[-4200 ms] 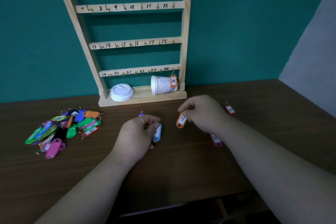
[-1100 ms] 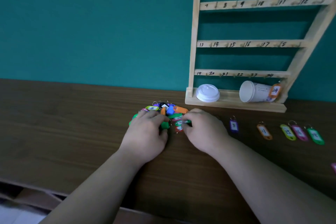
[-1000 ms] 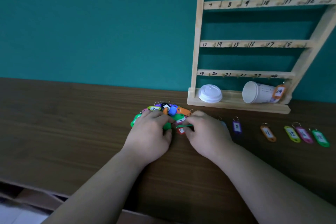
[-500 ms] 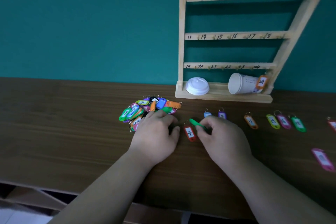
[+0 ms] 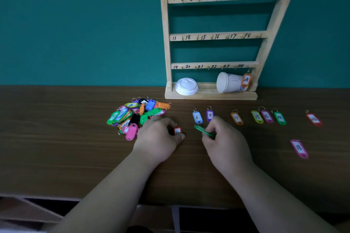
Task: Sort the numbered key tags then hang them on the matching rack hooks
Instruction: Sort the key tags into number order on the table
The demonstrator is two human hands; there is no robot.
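A heap of coloured numbered key tags (image 5: 136, 115) lies on the brown table (image 5: 56, 147), left of the wooden rack (image 5: 214, 36). My left hand (image 5: 158, 139) sits just right of the heap, and its fingertips pinch a red tag (image 5: 177, 130). A green tag (image 5: 203, 130) is pinched edge-on in my right hand (image 5: 226, 143), low over the table. Behind my hands a row of tags lies flat: blue 6 (image 5: 197, 117), purple 8 (image 5: 209, 115), orange 11 (image 5: 236, 118), yellow 15 (image 5: 257, 116), pink 16 (image 5: 267, 116), and a green one (image 5: 280, 118). An orange tag 24 (image 5: 246, 80) hangs on the rack.
On the rack's base a white paper cup (image 5: 228, 82) lies on its side, with a white lid (image 5: 186, 86) to its left. A red tag (image 5: 313, 119) and a pink tag 18 (image 5: 299, 148) lie apart at the right. The table's front edge runs below my forearms.
My right hand drew the green tag out of the heap and carried it right. My left hand left the heap and closed on the red tag. The view has shifted.
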